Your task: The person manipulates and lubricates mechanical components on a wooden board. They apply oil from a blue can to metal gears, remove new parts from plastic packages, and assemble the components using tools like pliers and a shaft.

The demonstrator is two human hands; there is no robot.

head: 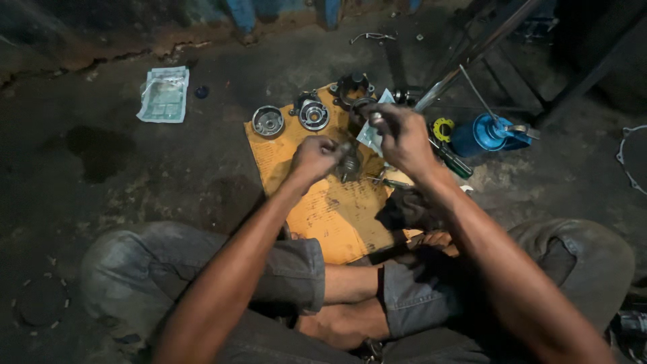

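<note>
The left hand (315,156) is curled into a fist, its grip clamped on a small grey metal part (350,164) of rough cast shape, held just above the middle of a worn orange cardboard sheet (317,216) that lies on the dark, oil-stained concrete floor (121,168). At about 2 o'clock from it, the right hand (402,138) has its grip closed around a short shiny metal cylinder (375,118) whose rounded end sticks up between the fingers.

On the cardboard at 11 o'clock from the left hand sit a round grey metal cup-shaped housing (268,121) and a ribbed silver circular casting with a hollow centre (313,114); a darker blocky metal body (353,87) stands at the sheet's 12 o'clock edge. At 3 o'clock from the right hand lies a glossy blue oil can with a thin wire-like spout (486,133). Far off at 10 o'clock, a crinkled clear plastic packet (164,94) rests on the floor.
</note>
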